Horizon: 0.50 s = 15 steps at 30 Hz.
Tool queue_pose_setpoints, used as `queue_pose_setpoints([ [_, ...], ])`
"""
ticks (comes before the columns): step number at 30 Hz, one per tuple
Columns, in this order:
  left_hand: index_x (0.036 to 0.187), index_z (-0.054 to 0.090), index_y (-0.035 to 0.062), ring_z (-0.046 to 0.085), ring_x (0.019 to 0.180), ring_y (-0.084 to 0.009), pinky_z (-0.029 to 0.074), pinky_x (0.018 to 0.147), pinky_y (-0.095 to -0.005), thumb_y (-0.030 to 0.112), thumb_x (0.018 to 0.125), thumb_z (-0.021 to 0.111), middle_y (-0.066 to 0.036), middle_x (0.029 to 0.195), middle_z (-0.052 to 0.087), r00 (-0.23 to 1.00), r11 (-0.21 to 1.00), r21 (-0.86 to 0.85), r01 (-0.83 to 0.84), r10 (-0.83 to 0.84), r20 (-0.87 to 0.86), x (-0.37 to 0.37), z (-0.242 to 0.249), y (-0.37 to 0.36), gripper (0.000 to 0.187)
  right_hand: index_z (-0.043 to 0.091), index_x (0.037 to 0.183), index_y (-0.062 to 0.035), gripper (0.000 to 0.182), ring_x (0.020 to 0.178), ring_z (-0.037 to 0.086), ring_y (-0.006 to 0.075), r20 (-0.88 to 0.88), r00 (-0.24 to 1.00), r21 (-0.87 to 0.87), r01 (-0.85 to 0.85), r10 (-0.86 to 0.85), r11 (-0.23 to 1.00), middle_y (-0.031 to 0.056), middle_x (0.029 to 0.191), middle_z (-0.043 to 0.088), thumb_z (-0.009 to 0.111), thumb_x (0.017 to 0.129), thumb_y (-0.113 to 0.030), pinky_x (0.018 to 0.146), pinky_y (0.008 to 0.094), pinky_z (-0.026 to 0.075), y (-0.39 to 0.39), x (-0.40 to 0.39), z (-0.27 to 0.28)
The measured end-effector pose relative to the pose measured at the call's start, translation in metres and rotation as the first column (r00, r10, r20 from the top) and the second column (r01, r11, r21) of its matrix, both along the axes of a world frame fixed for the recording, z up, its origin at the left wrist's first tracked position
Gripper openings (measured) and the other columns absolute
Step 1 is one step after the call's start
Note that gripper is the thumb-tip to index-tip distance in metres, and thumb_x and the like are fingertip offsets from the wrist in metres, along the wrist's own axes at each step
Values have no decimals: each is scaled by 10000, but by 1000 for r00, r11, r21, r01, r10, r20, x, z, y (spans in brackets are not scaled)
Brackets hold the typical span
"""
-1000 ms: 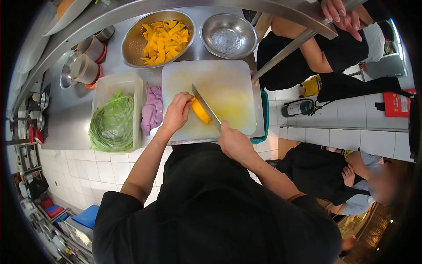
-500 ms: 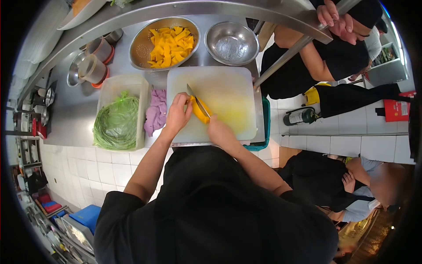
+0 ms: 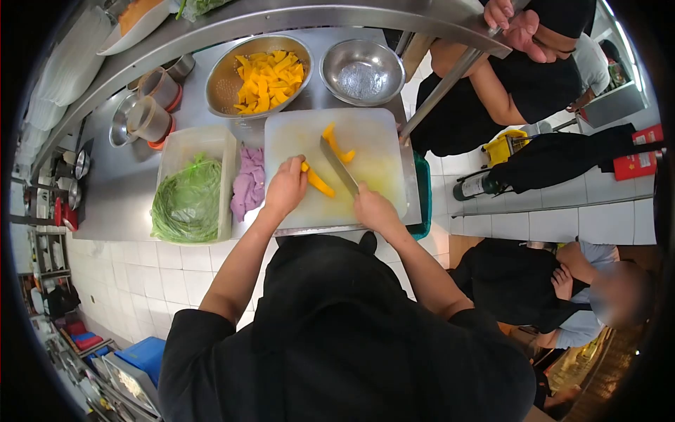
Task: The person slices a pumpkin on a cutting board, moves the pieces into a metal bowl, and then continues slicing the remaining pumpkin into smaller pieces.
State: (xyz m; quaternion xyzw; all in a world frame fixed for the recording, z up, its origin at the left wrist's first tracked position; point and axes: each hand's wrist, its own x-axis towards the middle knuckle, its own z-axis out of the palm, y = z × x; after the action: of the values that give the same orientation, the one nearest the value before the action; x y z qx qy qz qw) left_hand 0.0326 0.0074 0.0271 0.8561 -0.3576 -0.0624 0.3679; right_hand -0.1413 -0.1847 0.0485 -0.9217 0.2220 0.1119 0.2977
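Observation:
My right hand [image 3: 376, 209] is wrapped round the handle of a kitchen knife [image 3: 339, 166]. Its blade points up and left across the white cutting board [image 3: 295, 126]. Against the blade's far side lies a cut yellow-orange slice [image 3: 344, 152], which looks like squash. My left hand [image 3: 287, 186] pinches the upper end of a squash strip [image 3: 320, 183] on the board, left of the knife. A steel colander [image 3: 219, 88] behind the board holds many cut squash pieces [image 3: 268, 81].
A steel bowl [image 3: 363, 70] sits behind the board. To the left are a purple cloth [image 3: 247, 186] and a plastic tub [image 3: 228, 151] with bagged greens [image 3: 186, 200]. A metal shelf post [image 3: 450, 88] rises at the right. Two people stand to the right.
The knife has moved right, away from my left hand, with a cut slice now apart beside its blade. My left fingers stay on the remaining strip.

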Motion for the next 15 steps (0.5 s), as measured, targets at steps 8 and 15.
queue_pose_setpoints([
  [8, 1298, 657, 116, 604, 1077, -339, 531, 901, -436, 62, 860, 709, -143, 1148, 598, 908, 990, 108, 96, -131, 399, -20, 21, -4, 445, 512, 1194, 35, 286, 809, 702, 510, -14, 998, -10, -65, 65, 998, 297, 828, 711, 516, 948, -110, 761, 624, 534, 17, -19, 48],
  [15, 1337, 670, 135, 588, 1099, -313, 522, 951, -420, 46, 825, 701, -105, 1212, 610, 824, 982, 81, 171, -188, 534, -18, 19, -5, 521, 497, 1221, 24, 289, 833, 710, 497, -163, 976, 17, -143, 144, 990, 291, 851, 712, 531, 988, -144, 779, 621, 534, 22, -38, 89],
])
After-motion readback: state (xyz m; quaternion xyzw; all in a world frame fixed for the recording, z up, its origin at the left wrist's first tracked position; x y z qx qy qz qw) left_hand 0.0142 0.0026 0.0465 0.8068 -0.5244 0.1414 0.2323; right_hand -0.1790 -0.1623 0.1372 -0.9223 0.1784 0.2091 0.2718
